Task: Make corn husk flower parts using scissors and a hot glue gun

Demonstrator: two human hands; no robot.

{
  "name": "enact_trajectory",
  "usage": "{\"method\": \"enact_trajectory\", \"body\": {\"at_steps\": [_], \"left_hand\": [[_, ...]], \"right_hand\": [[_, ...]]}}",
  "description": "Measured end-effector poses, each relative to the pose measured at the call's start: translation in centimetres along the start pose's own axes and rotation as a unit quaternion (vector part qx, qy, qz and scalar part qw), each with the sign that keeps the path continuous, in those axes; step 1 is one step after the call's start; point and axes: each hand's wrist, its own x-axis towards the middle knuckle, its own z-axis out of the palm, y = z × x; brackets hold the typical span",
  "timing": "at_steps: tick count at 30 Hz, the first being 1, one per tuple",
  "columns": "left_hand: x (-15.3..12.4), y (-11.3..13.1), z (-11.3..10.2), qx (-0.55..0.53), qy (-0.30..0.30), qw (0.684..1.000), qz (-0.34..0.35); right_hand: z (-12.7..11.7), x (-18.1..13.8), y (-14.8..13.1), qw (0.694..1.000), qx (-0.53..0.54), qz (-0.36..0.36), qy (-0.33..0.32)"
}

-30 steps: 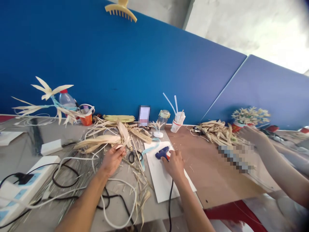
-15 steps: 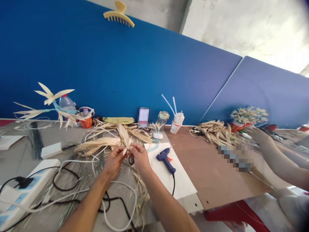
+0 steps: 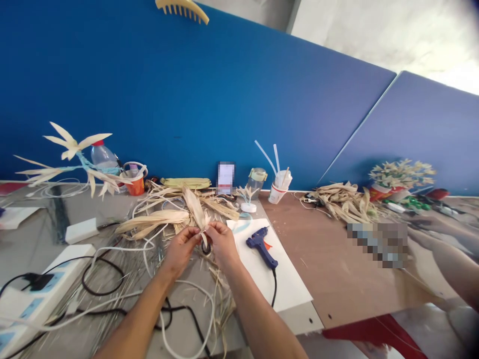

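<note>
Between my hands is a pale dried corn husk (image 3: 194,205), its broad leaf pointing up and away from me. My left hand (image 3: 182,251) pinches its lower end from the left, fingertips close together. Right beside it, my right hand (image 3: 223,245) pinches the same end with thumb and forefinger. A short strip of husk hangs below the fingertips. More loose husks (image 3: 153,222) lie just behind and left of my hands. A blue hot glue gun (image 3: 262,247) rests on a white sheet of paper (image 3: 288,286) to the right.
A white power strip (image 3: 48,289) and tangled cables lie at the left. Husk flowers on blue stems (image 3: 84,159) stand behind them. A paper cup with straws (image 3: 277,192) and a jar (image 3: 256,182) line the blue partition. At the right are a co-worker's arms (image 3: 445,254).
The view has shifted slightly. My hands still pinch the husk, with the fingers moved a little at its lower end. The co-worker's raised hand has come down toward the table.
</note>
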Motion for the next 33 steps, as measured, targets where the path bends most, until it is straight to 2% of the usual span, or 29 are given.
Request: {"method": "enact_trajectory", "body": {"at_steps": [4,16,21,27,33], "left_hand": [[-0.1,0.1,0.3,0.074,0.019,0.997,0.029],[0.0,-0.6,0.2,0.170,0.038,0.983,0.065],[0.0,-0.4,0.2,0.194,0.043,0.978,0.060],[-0.1,-0.1,0.6,0.169,0.055,0.983,0.047],[0.0,-0.3,0.5,0.149,0.056,0.986,0.051]], "right_hand": [[-0.4,-0.2,0.5,0.996,-0.072,-0.029,0.048],[-0.9,-0.4,0.5,0.968,-0.217,-0.069,0.105],[-0.8,-0.2,1.2,0.986,-0.132,-0.045,0.091],[-0.5,0.0,1.4,0.998,0.013,0.019,0.060],[-0.4,-0.1,1.2,0.998,0.036,0.007,0.053]]}}
